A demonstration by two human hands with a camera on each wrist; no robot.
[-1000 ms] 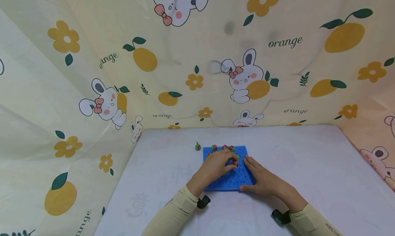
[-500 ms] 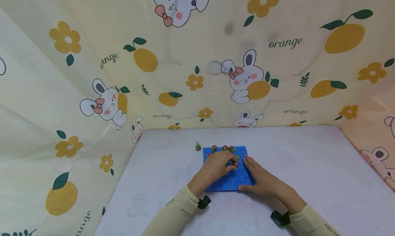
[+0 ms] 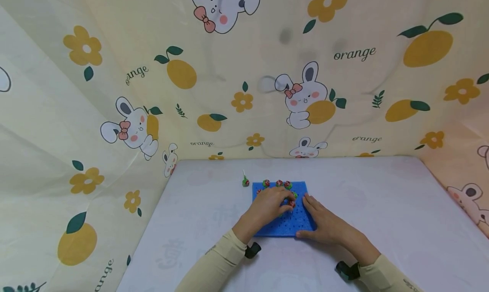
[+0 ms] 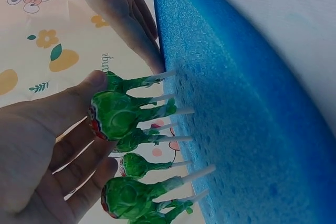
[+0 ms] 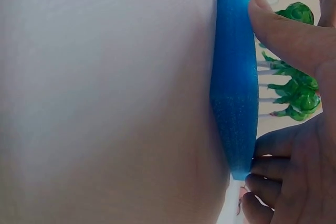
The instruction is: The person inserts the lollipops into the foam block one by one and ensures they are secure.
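A blue foam board (image 3: 282,229), dotted with small holes, lies flat on the table. Several lollipops in green and red wrappers (image 3: 279,183) stand in it, white sticks down. My left hand (image 3: 268,203) is over the board, thumb and fingers around the head of one lollipop (image 4: 116,116); its stick reaches the holed face in the left wrist view. More lollipops, such as the one with a bare stick (image 4: 131,196), stand beside the fingers. My right hand (image 3: 326,223) rests at the board's right side, fingers extended along the edge and thumb at the front corner.
A single loose lollipop (image 3: 245,182) lies on the white table (image 3: 206,190), just left of the board's far corner. Patterned cloth walls (image 3: 214,92) with rabbits and oranges rise behind the table and along both sides.
Both hands and the board stay practically in place. The whole head view has shifted very slightly.
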